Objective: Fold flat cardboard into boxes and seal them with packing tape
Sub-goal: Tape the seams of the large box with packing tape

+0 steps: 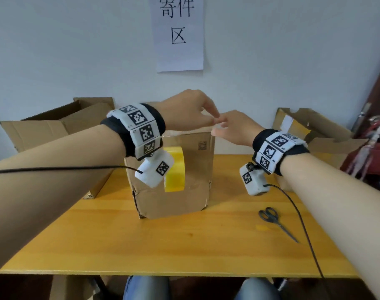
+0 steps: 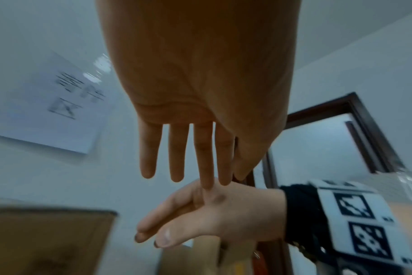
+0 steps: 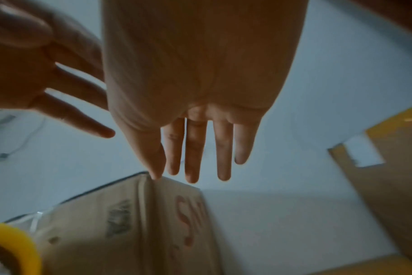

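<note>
Head view: a folded cardboard box (image 1: 174,172) stands on the bench (image 1: 184,241), a yellow tape roll (image 1: 176,169) seemingly hanging at its front. Wrist views: left hand (image 2: 200,119) and right hand (image 3: 200,111) are spread, empty, above its top. Sealing is judged underway; cutting with the scissors (image 1: 275,221) is called for next.

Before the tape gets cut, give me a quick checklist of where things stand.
1. Box upright on the table: ok.
2. Tape roll hangs against the box's front, below its top edge: ok.
3. Left hand free, fingers straight over the box top: ok.
4. Right hand free, fingers straight, thumb at the box's top corner: ok.
5. Scissors in hand: not ok; they lie on the table to the right.
6. Top seam fully taped: cannot tell.
</note>
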`<act>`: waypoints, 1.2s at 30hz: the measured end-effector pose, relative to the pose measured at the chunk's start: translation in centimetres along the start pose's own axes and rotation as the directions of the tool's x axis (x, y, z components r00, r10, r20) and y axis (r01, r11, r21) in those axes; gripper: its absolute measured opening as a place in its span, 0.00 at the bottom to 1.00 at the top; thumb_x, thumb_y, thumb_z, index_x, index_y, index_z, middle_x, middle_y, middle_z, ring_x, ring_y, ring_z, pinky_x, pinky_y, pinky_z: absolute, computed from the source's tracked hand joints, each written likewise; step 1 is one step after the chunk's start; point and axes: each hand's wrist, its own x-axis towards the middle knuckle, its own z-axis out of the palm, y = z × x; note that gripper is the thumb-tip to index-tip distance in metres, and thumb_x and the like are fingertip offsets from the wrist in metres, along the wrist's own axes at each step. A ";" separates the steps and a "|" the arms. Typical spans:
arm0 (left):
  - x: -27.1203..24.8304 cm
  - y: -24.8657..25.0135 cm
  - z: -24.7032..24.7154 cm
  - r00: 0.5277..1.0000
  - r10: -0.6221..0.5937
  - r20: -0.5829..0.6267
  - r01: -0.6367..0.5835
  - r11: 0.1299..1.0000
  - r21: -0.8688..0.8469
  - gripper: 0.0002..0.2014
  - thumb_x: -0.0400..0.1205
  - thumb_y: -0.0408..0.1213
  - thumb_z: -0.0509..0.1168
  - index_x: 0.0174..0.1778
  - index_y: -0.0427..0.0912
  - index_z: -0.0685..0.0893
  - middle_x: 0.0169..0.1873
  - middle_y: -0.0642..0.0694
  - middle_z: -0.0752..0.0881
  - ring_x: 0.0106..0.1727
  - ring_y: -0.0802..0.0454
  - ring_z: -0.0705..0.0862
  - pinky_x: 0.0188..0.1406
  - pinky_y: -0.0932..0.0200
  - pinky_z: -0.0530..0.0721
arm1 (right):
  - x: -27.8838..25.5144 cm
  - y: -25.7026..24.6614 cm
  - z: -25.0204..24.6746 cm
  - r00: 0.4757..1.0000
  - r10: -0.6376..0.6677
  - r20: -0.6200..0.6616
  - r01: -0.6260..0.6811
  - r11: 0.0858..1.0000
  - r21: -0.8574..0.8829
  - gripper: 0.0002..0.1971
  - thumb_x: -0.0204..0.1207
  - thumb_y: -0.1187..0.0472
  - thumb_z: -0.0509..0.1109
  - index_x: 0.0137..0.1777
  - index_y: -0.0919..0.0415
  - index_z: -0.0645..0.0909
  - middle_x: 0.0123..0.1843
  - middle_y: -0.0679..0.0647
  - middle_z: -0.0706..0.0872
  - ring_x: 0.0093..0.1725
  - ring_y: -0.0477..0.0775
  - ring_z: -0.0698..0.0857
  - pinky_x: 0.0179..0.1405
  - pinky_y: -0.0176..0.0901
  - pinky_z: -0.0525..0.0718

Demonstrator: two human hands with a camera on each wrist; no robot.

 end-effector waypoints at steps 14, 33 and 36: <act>6.5 6.9 19.6 0.920 0.085 0.384 -0.041 0.992 -0.123 0.23 0.88 0.50 0.62 0.77 0.45 0.79 0.70 0.47 0.85 0.71 0.47 0.81 0.64 0.57 0.76 | -9.1 17.8 4.0 0.878 0.434 0.204 -0.437 0.899 -0.031 0.11 0.80 0.54 0.72 0.35 0.52 0.82 0.33 0.49 0.84 0.34 0.51 0.82 0.32 0.42 0.74; 8.3 4.4 27.9 0.824 -0.092 0.560 0.192 0.974 -0.122 0.13 0.87 0.50 0.63 0.53 0.45 0.84 0.48 0.42 0.84 0.49 0.43 0.81 0.52 0.52 0.79 | -7.1 24.1 12.2 0.749 0.635 0.190 -0.644 0.765 -0.019 0.19 0.65 0.49 0.77 0.27 0.58 0.73 0.19 0.52 0.74 0.18 0.54 0.72 0.25 0.40 0.71; 8.0 4.8 26.1 0.846 -0.161 0.509 0.262 0.956 -0.133 0.16 0.82 0.52 0.69 0.52 0.43 0.79 0.45 0.43 0.82 0.44 0.45 0.80 0.44 0.53 0.78 | -6.6 21.9 10.2 0.781 0.623 0.051 -0.595 0.715 0.368 0.16 0.70 0.50 0.78 0.31 0.59 0.78 0.20 0.53 0.75 0.20 0.54 0.72 0.23 0.44 0.73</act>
